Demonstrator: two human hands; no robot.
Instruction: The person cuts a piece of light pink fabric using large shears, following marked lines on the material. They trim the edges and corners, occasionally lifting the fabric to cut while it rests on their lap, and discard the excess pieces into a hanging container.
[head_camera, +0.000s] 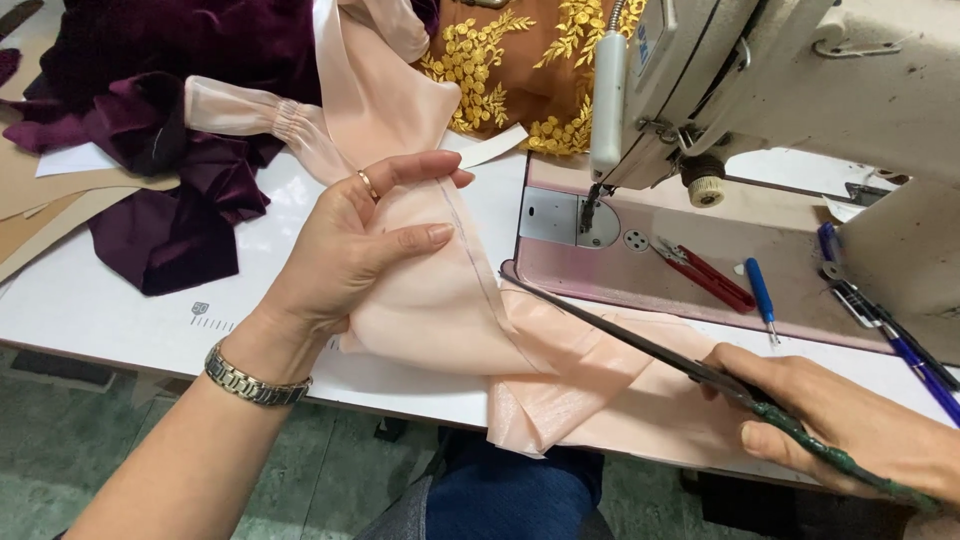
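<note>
Just left of the sewing machine (780, 90), a piece of sheer peach fabric (440, 300) is held up off the white table (120, 310). It is gripped by the left hand (350, 250): the thumb is pressed against its near face, the fingers are curled close together behind its top edge, and their tips are partly hidden by the cloth. A ring is seen on one finger, a metal watch on the wrist.

Below and in front of the machine, the fabric is draped over the table edge, and its lower fold is cut off from view behind the right hand (850, 425). That hand is closed around the dark green handles of a pair of long scissors (640, 345). The blades are seen as one thin dark line running up toward the machine's needle plate (570, 215), their tip lying at the stitched seam of the fabric; whether the blades are parted cannot be told. The handle loops are covered by the fingers, and the wrist is cropped by the frame edge.

On the machine's pink bed, red-handled snips (705, 275) and a blue-handled tool (760, 290) are laid; at the bed's right end, blue pens (900, 345) are partly cut off. Behind the machine, to its left, brown cloth with gold embroidery (510, 70) is half hidden by the machine head. Farther left of the machine, dark purple velvet (170, 130) is heaped, its upper part cropped away.
</note>
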